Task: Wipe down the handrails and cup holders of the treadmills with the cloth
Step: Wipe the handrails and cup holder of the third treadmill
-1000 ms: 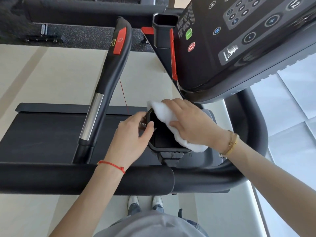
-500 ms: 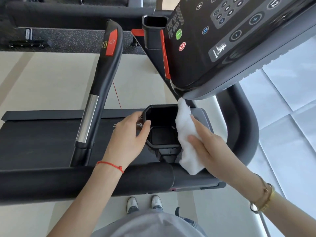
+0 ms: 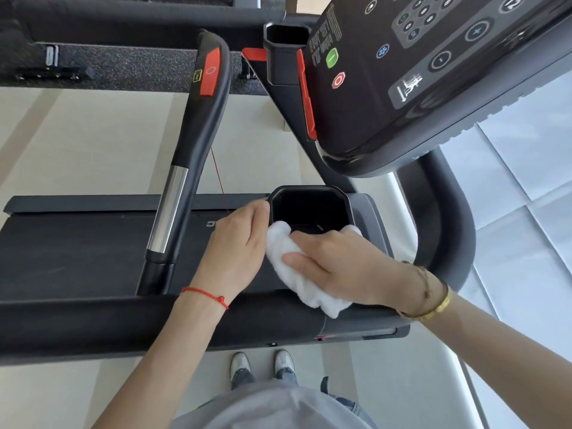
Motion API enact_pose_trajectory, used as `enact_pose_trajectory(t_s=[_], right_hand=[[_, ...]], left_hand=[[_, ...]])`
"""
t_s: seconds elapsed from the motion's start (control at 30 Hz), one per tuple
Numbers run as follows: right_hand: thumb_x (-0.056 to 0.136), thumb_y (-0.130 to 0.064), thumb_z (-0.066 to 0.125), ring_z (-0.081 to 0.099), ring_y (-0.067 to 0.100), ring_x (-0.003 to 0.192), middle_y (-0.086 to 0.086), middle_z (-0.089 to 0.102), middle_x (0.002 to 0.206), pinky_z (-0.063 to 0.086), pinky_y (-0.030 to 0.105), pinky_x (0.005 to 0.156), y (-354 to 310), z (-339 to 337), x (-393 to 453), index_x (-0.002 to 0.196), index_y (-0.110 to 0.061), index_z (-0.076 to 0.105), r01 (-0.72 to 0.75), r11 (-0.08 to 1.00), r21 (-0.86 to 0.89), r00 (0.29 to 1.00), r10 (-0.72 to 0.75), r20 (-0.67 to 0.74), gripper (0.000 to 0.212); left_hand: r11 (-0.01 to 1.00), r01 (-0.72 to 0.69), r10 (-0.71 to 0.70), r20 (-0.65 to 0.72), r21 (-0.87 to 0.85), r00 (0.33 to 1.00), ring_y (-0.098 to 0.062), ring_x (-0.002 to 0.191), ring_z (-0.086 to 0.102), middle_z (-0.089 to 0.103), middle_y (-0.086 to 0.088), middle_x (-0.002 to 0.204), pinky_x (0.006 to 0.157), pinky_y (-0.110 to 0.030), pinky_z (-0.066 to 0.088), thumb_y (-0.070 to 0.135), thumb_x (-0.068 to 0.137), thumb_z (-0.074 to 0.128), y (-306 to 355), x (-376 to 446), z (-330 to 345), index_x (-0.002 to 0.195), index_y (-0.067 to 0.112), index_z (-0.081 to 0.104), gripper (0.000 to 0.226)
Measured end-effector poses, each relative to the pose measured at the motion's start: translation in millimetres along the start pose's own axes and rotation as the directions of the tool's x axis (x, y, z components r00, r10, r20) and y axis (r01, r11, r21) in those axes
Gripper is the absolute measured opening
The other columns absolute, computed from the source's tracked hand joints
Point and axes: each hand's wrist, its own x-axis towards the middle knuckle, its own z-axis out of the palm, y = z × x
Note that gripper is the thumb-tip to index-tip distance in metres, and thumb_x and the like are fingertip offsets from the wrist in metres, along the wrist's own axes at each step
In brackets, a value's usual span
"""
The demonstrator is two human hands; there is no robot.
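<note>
A black cup holder (image 3: 309, 193) sits below the treadmill console. My right hand (image 3: 337, 264) presses a white cloth (image 3: 297, 283) over the holder's near rim, fingers curled round the cloth. My left hand (image 3: 238, 246) grips the holder's left wall, its thumb at the rim. A thick black handrail (image 3: 93, 323) runs across below both wrists. A second black rail (image 3: 198, 144) with a silver section and a red insert rises to the left. Another cup holder (image 3: 286, 35) stands at the top.
The console (image 3: 418, 72) with green and red buttons overhangs the upper right. A curved black rail (image 3: 448, 224) bends round on the right. The treadmill belt (image 3: 77, 249) lies to the left. My shoes (image 3: 263, 365) stand on pale floor below.
My right hand has carried the cloth from the holder's right side round to its near rim, beside my left hand. My left hand has stayed on the holder's left wall.
</note>
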Motion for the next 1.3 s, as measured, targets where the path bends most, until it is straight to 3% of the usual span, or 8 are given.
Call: enact_pose_trajectory(t_s=[0.23, 0.5, 0.67, 0.77, 0.83, 0.97, 1.17, 1.3], right_hand=[[0.098, -0.052, 0.023, 0.056, 0.015, 0.088, -0.005, 0.062, 0.090, 0.047, 0.027, 0.073, 33.5, -11.2, -31.8, 0.104, -0.014, 0.060, 0.177, 0.980, -0.086, 0.984, -0.178, -0.005, 0.054], [0.092, -0.061, 0.011, 0.050, 0.020, 0.064, -0.009, 0.044, 0.064, 0.041, 0.042, 0.080, 4.1, 4.2, 10.6, 0.104, -0.022, 0.043, 0.019, 0.997, -0.073, 1.000, -0.019, 0.008, 0.052], [0.078, -0.036, 0.065, 0.056, 0.023, 0.056, -0.004, 0.048, 0.063, 0.051, 0.033, 0.067, 7.5, -0.5, -20.2, 0.081, -0.010, 0.062, 0.116, 0.978, -0.176, 0.974, -0.147, -0.172, 0.026], [0.099, -0.044, 0.038, 0.061, 0.024, 0.111, 0.005, 0.066, 0.111, 0.038, 0.030, 0.107, 7.2, 7.7, -40.4, 0.113, -0.007, 0.062, 0.045, 0.997, -0.057, 0.984, -0.054, -0.170, 0.046], [0.100, -0.048, 0.015, 0.025, 0.022, 0.147, 0.012, 0.036, 0.153, 0.011, 0.029, 0.122, 1.4, 14.2, -53.0, 0.142, -0.003, 0.041, -0.085, 0.996, 0.017, 0.976, 0.087, -0.200, 0.067], [0.097, -0.052, 0.000, -0.012, 0.022, 0.150, 0.019, -0.015, 0.160, -0.009, 0.019, 0.119, -9.1, 27.0, -55.9, 0.151, 0.001, -0.007, -0.261, 0.951, 0.167, 0.933, 0.293, -0.211, 0.076], [0.100, -0.039, 0.034, 0.021, 0.028, 0.145, 0.012, 0.009, 0.162, 0.025, 0.035, 0.112, 8.1, 23.5, -13.9, 0.154, -0.009, -0.002, -0.380, 0.725, 0.574, 0.834, 0.537, -0.126, 0.071], [0.102, -0.023, 0.043, 0.050, 0.025, 0.113, 0.015, 0.040, 0.143, 0.029, 0.016, 0.069, 34.7, 9.2, 13.1, 0.145, -0.005, 0.025, -0.362, 0.708, 0.607, 0.833, 0.537, -0.130, 0.050]], left_hand=[[1.000, -0.014, 0.014, -0.005, 0.023, 1.000, -0.010, 0.097, 0.060, 0.070, 0.007, 0.100, 0.088, -0.027, 0.044, 0.036, 0.104, 0.030, 4.0, -1.1, -2.0, 0.120, 0.022, 0.064, 0.040], [1.000, 0.003, -0.003, -0.029, 0.003, 1.000, -0.021, 0.075, 0.054, 0.060, -0.011, 0.077, 0.073, -0.035, 0.044, 0.033, 0.103, 0.030, 2.5, 1.0, 2.0, 0.096, 0.003, 0.058, 0.042], [0.999, -0.010, 0.011, -0.023, 0.037, 1.000, -0.016, 0.077, 0.055, 0.063, -0.008, 0.079, 0.075, -0.031, 0.044, 0.035, 0.104, 0.029, 3.4, -0.4, 0.1, 0.102, 0.006, 0.061, 0.042], [0.998, -0.022, 0.023, -0.016, 0.053, 1.000, -0.018, 0.083, 0.058, 0.065, -0.005, 0.082, 0.083, -0.035, 0.046, 0.036, 0.105, 0.029, 4.1, -1.8, -1.0, 0.107, 0.011, 0.063, 0.042], [0.997, -0.036, 0.037, -0.018, 0.062, 0.999, -0.019, 0.081, 0.058, 0.063, -0.003, 0.077, 0.082, -0.038, 0.047, 0.036, 0.105, 0.029, 4.6, -2.2, -0.3, 0.106, 0.012, 0.063, 0.041], [0.997, -0.042, 0.044, -0.023, 0.072, 0.999, -0.010, 0.075, 0.057, 0.059, 0.004, 0.071, 0.072, -0.029, 0.043, 0.034, 0.105, 0.033, 4.8, -2.8, 1.4, 0.101, 0.016, 0.064, 0.036], [0.993, -0.067, 0.071, -0.041, 0.097, 0.997, 0.003, 0.069, 0.053, 0.049, 0.015, 0.065, 0.065, -0.022, 0.030, 0.029, 0.105, 0.036, 4.8, -2.1, 4.1, 0.094, 0.024, 0.058, 0.025], [0.993, -0.060, 0.063, -0.036, 0.102, 0.997, -0.004, 0.075, 0.054, 0.055, 0.015, 0.074, 0.065, -0.012, 0.035, 0.032, 0.104, 0.036, 4.3, -1.2, 4.1, 0.115, 0.020, 0.063, 0.032]])
